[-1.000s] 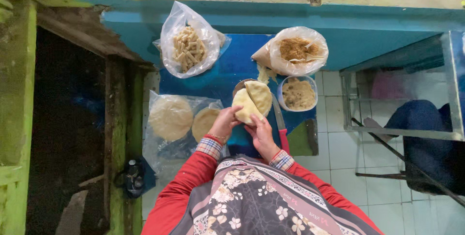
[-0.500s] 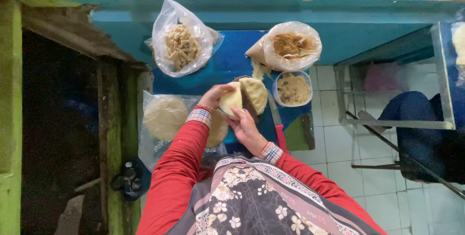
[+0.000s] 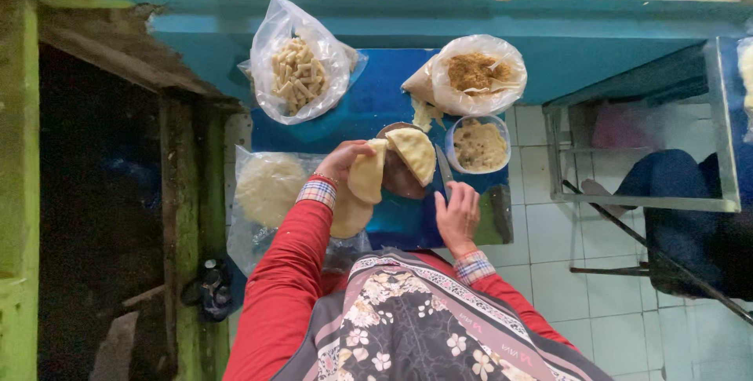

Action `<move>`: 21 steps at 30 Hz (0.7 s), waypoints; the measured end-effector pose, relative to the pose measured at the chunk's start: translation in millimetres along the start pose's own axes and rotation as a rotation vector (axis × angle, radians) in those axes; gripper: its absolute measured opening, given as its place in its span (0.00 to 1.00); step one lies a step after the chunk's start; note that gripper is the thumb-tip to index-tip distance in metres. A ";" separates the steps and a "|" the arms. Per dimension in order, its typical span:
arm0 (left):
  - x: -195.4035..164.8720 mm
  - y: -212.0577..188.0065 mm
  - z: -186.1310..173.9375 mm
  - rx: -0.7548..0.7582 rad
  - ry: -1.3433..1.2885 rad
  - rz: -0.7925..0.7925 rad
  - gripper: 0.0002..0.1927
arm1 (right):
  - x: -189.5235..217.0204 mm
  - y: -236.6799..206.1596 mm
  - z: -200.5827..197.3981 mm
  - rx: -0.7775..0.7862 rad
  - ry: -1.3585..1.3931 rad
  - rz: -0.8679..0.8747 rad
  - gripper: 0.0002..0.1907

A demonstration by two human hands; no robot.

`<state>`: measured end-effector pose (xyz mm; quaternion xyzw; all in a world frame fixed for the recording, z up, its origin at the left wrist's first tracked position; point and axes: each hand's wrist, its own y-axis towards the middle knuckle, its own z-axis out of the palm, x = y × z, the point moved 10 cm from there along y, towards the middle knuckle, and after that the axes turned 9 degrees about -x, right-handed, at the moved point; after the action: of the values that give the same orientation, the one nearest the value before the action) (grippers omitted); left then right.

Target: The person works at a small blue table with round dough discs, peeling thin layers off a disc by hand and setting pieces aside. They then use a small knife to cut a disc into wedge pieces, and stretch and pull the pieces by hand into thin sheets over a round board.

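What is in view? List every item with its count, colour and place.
dough half-circle: one, pale yellow, held up in the left hand
dough half-circle on board: one, pale yellow, on the round dark board
knife: one, metal, right of the board
bag of rolled sticks: one, clear, table's far left
bag of brown filling: one, clear, far right
tub: one, beige filling, beside the board
bag of round wrappers: one, clear, near left
table: one, blue
left hand: fingers gripping dough
right hand: by the knife

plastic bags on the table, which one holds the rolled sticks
The clear bag at the far left, behind the left hand. It holds pale rolled sticks; the far-right bag holds brown crumbly filling, and the near-left bag holds flat round wrappers.
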<state>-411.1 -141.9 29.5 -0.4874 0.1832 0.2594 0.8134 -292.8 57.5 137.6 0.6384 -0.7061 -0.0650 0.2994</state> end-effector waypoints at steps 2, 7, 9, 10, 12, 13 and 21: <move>2.6 3.4 -1.2 0.006 -0.013 0.015 0.13 | -28.9 -22.2 6.9 0.080 -0.140 -0.020 0.23; 10.4 10.1 -4.0 0.016 -0.045 0.018 0.13 | -61.6 -59.1 8.3 0.150 -0.032 -0.034 0.20; 10.4 11.6 -6.8 -0.009 -0.044 0.020 0.11 | -73.0 -67.1 -3.6 0.125 0.109 0.052 0.19; 9.4 11.5 -8.5 -0.021 -0.044 0.024 0.10 | -68.2 -67.9 -10.0 0.118 0.164 0.053 0.20; 10.0 10.5 -12.9 -0.061 -0.034 0.006 0.10 | -49.9 -64.7 -16.6 0.118 0.277 0.050 0.22; 11.1 10.0 -14.6 -0.080 -0.028 -0.009 0.10 | -30.5 -60.9 -12.3 0.150 0.280 -0.022 0.24; 9.4 6.4 -13.3 -0.111 -0.021 0.025 0.10 | 54.8 -8.3 83.6 0.485 0.076 -0.172 0.32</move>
<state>-408.1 -148.8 13.8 -0.5267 0.1662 0.2844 0.7836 -328.3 -19.7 84.4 0.7512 -0.6324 0.1052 0.1573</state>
